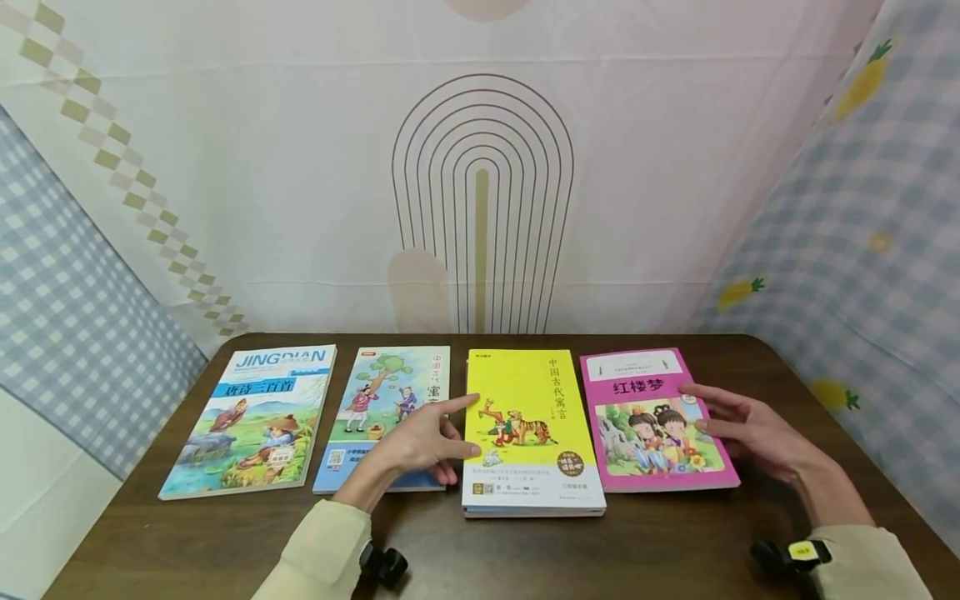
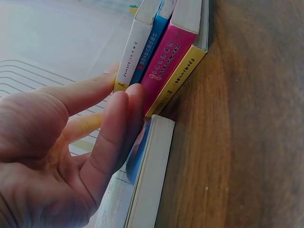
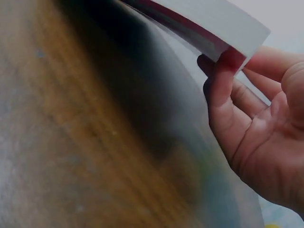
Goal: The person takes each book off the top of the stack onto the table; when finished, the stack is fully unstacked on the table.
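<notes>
A pile of several books lies in the middle of the table, topped by a yellow-and-white book [image 1: 510, 379] with a tiger on its cover. White, blue, pink and yellow spines show in the left wrist view, the pink spine [image 2: 166, 59] among them. At the pile's left side, my left hand [image 1: 420, 437] touches the top cover's edge and the spines with extended fingers. My right hand [image 1: 753, 429] pinches the right edge of a pink book [image 1: 600, 387] with two cartoon figures. In the right wrist view, fingers [image 3: 225, 80] reach beneath this book.
Left of the pile lies a light-blue book [image 1: 397, 367] with a tree, partly behind my left hand. Farther left is another blue-and-white book [image 1: 251, 450]. The brown wooden table [image 1: 585, 558] ends at a printed cloth backdrop [image 1: 315, 208]; checked cloth [image 1: 862, 292] hangs at the right.
</notes>
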A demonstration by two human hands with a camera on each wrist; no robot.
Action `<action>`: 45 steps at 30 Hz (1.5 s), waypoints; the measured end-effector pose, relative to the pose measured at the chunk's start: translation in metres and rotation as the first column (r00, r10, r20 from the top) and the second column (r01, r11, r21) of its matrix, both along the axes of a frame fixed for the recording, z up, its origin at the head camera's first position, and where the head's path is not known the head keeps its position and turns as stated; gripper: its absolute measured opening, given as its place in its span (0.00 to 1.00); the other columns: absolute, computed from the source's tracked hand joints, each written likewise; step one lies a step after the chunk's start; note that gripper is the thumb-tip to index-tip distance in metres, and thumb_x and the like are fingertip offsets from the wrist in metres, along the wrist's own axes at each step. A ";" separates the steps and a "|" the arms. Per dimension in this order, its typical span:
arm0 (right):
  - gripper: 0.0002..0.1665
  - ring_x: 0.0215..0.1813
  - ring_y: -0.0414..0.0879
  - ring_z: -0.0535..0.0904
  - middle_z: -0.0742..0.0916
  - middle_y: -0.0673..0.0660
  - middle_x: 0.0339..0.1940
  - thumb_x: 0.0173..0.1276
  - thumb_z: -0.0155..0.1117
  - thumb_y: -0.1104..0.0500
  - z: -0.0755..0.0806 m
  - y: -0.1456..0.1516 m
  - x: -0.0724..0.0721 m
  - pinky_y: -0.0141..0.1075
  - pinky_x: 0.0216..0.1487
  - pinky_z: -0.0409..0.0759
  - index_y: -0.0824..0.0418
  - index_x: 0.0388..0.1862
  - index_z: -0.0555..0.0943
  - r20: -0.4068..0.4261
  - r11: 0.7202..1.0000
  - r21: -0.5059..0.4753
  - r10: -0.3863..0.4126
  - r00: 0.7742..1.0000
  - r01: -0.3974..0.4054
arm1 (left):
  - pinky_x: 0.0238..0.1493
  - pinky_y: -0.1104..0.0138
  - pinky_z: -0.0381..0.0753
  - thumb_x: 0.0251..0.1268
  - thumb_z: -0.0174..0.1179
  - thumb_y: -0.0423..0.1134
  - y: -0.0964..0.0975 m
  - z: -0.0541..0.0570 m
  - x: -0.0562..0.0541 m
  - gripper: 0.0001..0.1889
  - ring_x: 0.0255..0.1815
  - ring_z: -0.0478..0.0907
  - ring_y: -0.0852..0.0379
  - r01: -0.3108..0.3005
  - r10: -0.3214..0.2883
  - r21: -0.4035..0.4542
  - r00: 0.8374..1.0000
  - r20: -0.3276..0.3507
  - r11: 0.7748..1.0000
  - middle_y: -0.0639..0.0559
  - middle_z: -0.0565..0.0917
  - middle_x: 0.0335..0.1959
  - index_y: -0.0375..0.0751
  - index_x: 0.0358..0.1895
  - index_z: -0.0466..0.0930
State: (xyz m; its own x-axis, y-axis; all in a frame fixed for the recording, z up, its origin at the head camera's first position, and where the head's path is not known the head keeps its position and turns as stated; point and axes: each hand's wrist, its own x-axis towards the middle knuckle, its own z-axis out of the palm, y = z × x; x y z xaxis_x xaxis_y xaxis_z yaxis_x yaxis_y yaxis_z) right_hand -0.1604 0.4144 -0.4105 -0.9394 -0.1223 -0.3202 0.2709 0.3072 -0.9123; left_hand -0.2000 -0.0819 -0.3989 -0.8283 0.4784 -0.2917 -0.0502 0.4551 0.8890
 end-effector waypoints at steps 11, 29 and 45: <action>0.47 0.53 0.52 0.86 0.66 0.79 0.80 0.77 0.69 0.52 0.006 -0.016 -0.002 0.46 0.47 0.91 0.60 0.86 0.59 -0.009 0.979 0.196 0.051 0.999 -0.048 | 0.21 0.62 0.88 0.68 0.73 0.37 0.000 -0.001 0.000 0.42 0.16 0.83 0.54 0.005 -0.005 0.000 1.000 -0.004 1.000 0.40 0.79 0.36 0.57 0.83 0.64; 0.34 0.43 0.51 0.78 0.86 0.64 0.50 0.73 0.74 0.51 0.026 -0.060 0.001 0.35 0.35 0.76 0.64 0.72 0.78 -0.382 0.780 0.610 0.135 0.914 0.140 | 0.20 0.63 0.87 0.69 0.72 0.37 -0.001 0.000 0.001 0.42 0.16 0.83 0.55 0.014 -0.014 0.008 1.000 -0.014 1.000 0.41 0.79 0.36 0.55 0.83 0.63; 0.43 0.31 0.52 0.84 0.80 0.64 0.62 0.66 0.79 0.48 0.010 -0.161 -0.014 0.40 0.32 0.89 0.51 0.78 0.75 -0.165 0.973 0.227 0.090 0.982 -0.051 | 0.21 0.62 0.88 0.69 0.73 0.38 -0.001 -0.001 0.001 0.42 0.17 0.84 0.54 0.021 -0.021 0.013 1.000 -0.016 1.000 0.40 0.79 0.37 0.55 0.83 0.63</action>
State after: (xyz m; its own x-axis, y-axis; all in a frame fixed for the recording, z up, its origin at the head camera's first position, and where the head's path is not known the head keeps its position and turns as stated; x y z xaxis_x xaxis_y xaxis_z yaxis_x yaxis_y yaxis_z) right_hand -0.1747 0.2535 -0.4002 -0.9744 -0.1345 -0.1804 0.0859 0.5185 -0.8508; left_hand -0.1987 -0.0828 -0.4002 -0.8224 0.4995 -0.2722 -0.0268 0.4440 0.8956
